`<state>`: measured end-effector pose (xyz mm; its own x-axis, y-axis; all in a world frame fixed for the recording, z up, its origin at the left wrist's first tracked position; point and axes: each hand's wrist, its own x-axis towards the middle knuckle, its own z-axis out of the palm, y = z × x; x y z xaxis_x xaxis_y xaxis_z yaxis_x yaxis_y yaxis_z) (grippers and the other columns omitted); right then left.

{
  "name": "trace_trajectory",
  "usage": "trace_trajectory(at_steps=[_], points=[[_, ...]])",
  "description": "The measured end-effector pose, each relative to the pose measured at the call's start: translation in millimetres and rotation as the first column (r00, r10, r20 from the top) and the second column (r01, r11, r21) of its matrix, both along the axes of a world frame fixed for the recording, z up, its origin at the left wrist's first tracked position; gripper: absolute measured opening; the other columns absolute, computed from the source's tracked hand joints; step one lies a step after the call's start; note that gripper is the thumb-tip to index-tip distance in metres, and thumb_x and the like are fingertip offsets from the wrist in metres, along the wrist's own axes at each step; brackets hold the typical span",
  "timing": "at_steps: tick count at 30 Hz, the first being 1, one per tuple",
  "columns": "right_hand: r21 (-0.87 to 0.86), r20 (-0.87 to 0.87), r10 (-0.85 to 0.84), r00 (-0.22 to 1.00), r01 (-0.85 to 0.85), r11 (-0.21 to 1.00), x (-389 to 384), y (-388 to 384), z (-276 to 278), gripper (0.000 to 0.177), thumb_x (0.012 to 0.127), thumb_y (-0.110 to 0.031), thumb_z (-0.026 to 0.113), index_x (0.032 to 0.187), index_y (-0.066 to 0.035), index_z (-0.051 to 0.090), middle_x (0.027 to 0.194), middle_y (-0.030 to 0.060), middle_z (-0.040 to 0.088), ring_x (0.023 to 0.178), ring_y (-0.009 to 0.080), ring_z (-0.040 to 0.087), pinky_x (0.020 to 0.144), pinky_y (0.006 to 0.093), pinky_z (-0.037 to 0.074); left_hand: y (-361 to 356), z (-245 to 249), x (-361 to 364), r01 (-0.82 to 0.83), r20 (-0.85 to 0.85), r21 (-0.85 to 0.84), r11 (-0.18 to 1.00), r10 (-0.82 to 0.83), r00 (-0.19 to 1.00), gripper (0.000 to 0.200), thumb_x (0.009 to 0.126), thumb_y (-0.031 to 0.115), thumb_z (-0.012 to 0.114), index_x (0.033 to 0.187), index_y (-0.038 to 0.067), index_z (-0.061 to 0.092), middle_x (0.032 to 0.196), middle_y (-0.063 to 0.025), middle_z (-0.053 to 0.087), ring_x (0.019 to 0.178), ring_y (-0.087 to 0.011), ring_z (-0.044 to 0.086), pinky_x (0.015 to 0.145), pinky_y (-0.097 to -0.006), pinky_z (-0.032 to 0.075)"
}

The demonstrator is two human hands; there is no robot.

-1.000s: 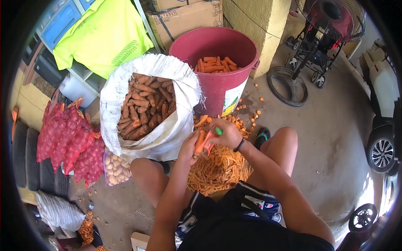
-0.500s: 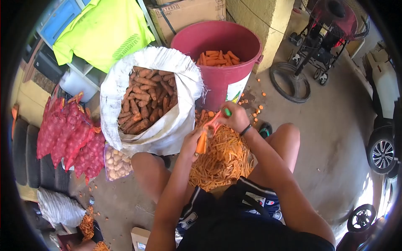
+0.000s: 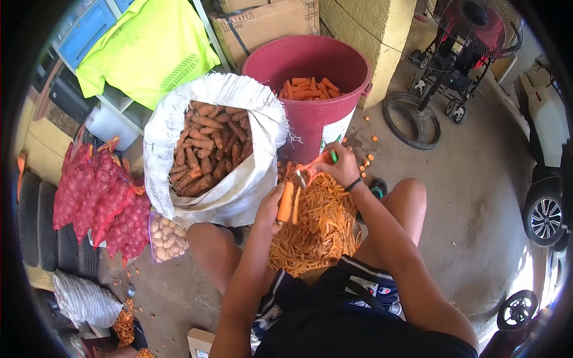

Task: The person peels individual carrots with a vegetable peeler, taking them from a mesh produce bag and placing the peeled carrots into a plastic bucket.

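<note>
Midway through a peeling job, a seated person held a carrot [image 3: 286, 203] over the lap, between the knees, with the left hand [image 3: 271, 207] closed around its lower end and its tip pointing up and away. The right hand [image 3: 341, 168] was pinched on an orange peeler [image 3: 310, 170], whose blade sat just beyond the carrot's top. A loose strip [image 3: 296, 210] hung beside the carrot, whose skin already showed bright orange along most of its visible length. Directly beneath lay a deep heap of peelings [image 3: 319, 235], spread across the floor between the person's legs. A white sack [image 3: 239, 191] of brown, unpeeled carrots [image 3: 206, 149] stood open just left of the hands, filled close to its rolled rim. Beyond it, a red bucket [image 3: 310, 128] held a layer of cleaned carrots [image 3: 307, 88] well below its rim. Judging by the two, much of the work was left, though the heap suggested a fair number were done. Red mesh bags [image 3: 95, 191] and a small bag of potatoes [image 3: 164, 238] leaned near the sack, and a floor fan [image 3: 444, 65] stood well apart to the right.
</note>
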<state>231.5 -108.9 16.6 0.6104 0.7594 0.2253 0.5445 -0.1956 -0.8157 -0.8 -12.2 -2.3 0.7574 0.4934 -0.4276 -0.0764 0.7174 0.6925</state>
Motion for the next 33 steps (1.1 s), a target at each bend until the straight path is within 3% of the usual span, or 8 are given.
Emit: trace_trajectory(at_steps=[3,6,12,15,23,27,28,33], points=[[0.209,0.202,0.271,0.941,-0.312,0.927,-41,-6,-1,0.053,0.067,-0.032,0.093,0.103,-0.005,0.065,0.089,0.012,0.07,0.079,0.0278,0.071,0.07,0.0383,0.057,4,-10,5,0.021,0.097,-0.056,0.998,-0.015,0.995,0.033,0.106,0.032,0.05,0.12,0.003,0.06,0.093,-0.0057,0.066,0.076,-0.0149,0.065,0.064,-0.0281,0.055],[0.146,0.292,0.326,0.899,-0.379,0.914,-44,-6,-6,0.055,0.066,-0.029,0.094,0.105,-0.002,0.066,0.09,0.013,0.069,0.08,0.026,0.069,0.072,0.0363,0.056,-3,-6,1,0.054,0.023,-0.043,0.998,-0.053,0.998,0.029,0.105,0.029,0.052,0.117,0.004,0.061,0.095,-0.0052,0.066,0.077,-0.0145,0.064,0.064,-0.0291,0.055],[0.036,0.026,0.009,1.0,-0.01,0.999,0,2,-11,0.054,0.065,-0.032,0.093,0.103,-0.006,0.065,0.096,0.0141,0.07,0.087,0.0304,0.07,0.077,0.0386,0.056,-3,7,3,-0.034,-0.05,0.031,0.999,0.036,0.998,0.028,0.103,0.027,0.055,0.117,0.003,0.056,0.086,-0.0058,0.063,0.068,-0.0151,0.062,0.057,-0.0299,0.054],[0.178,0.223,0.352,0.909,-0.393,0.902,-45,-4,0,0.055,0.065,-0.035,0.093,0.104,-0.007,0.065,0.094,0.0131,0.071,0.083,0.03,0.071,0.074,0.0388,0.057,-4,8,14,-0.115,-0.04,-0.017,0.993,0.114,0.993,0.026,0.104,0.026,0.054,0.119,0.004,0.054,0.089,-0.0059,0.062,0.068,-0.0146,0.062,0.057,-0.0301,0.055],[0.05,0.085,-0.061,0.995,0.057,0.997,6,6,-13,0.056,0.066,-0.033,0.093,0.107,-0.006,0.065,0.093,0.0146,0.071,0.077,0.0288,0.071,0.07,0.0372,0.057,-4,7,1,-0.004,-0.082,0.065,0.998,0.01,0.997,0.022,0.105,0.026,0.053,0.115,0.007,0.059,0.091,-0.0046,0.063,0.074,-0.0132,0.065,0.058,-0.0275,0.055],[0.227,0.261,0.332,0.906,-0.392,0.892,-44,0,-3,0.055,0.067,-0.035,0.092,0.106,-0.006,0.065,0.092,0.0128,0.071,0.078,0.0297,0.071,0.071,0.0387,0.057,3,-10,5,-0.033,0.03,-0.005,0.999,0.033,0.999,0.023,0.104,0.027,0.054,0.114,0.008,0.06,0.092,-0.0044,0.063,0.073,-0.013,0.064,0.058,-0.0273,0.054],[0.124,0.291,0.376,0.88,-0.424,0.897,-53,-5,4,0.053,0.068,-0.035,0.092,0.104,-0.007,0.065,0.091,0.0121,0.071,0.079,0.0296,0.072,0.071,0.038,0.058,2,-9,7,-0.026,0.014,0.015,1.0,0.026,1.0,0.023,0.104,0.027,0.054,0.115,0.007,0.06,0.092,-0.0045,0.064,0.074,-0.013,0.064,0.058,-0.0274,0.054],[0.053,0.103,0.095,0.99,-0.101,0.993,-11,4,-10,0.052,0.069,-0.033,0.091,0.104,-0.004,0.064,0.092,0.0131,0.071,0.08,0.0275,0.072,0.072,0.0374,0.058,-7,6,0,-0.008,-0.096,0.085,0.996,0.016,0.995,0.027,0.105,0.03,0.053,0.115,0.006,0.06,0.088,-0.0036,0.064,0.07,-0.0124,0.063,0.057,-0.0276,0.053]])
